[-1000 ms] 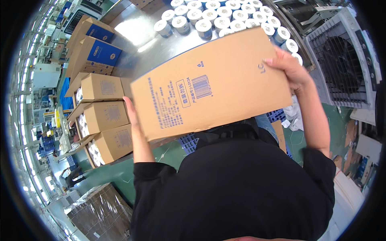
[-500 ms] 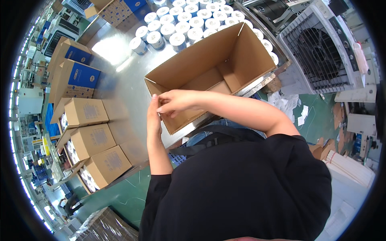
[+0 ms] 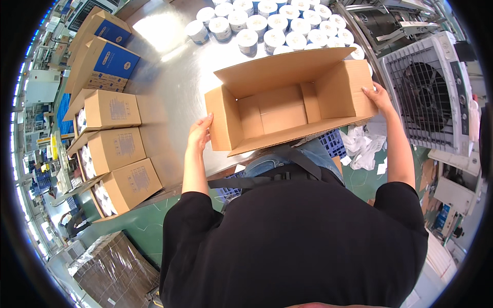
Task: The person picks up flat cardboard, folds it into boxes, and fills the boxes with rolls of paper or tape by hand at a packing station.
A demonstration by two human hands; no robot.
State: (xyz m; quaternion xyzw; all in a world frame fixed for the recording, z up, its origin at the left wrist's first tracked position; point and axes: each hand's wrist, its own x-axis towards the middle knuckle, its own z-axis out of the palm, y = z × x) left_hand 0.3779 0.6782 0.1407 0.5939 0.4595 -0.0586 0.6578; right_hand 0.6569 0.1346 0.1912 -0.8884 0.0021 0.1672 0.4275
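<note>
An open, bare cardboard box [image 3: 282,109] lies before me at the near edge of the metal table, its opening facing up and its inner bottom showing. At its left end, my left hand [image 3: 200,132] grips the side wall, fingers against the outside. The right end is held by my right hand [image 3: 379,96], thumb on the outer face of the flap and the other fingers partly hidden. Beyond the box's far flap stand many white cylindrical rolls [image 3: 247,41] with blue on their sides, packed close together.
Filled cartons [image 3: 120,146] line the table's left side, with blue-printed cartons [image 3: 110,61] farther back. On the right stands a large fan unit [image 3: 426,92], near crumpled plastic [image 3: 362,146] on the green floor. A film-wrapped stack [image 3: 115,267] is at the lower left. The metal table [image 3: 172,102] shines.
My right hand has moved from the box's left end over to its right end. The box now sits squarer to me, its end flaps folded down outside, and my view has shifted.
</note>
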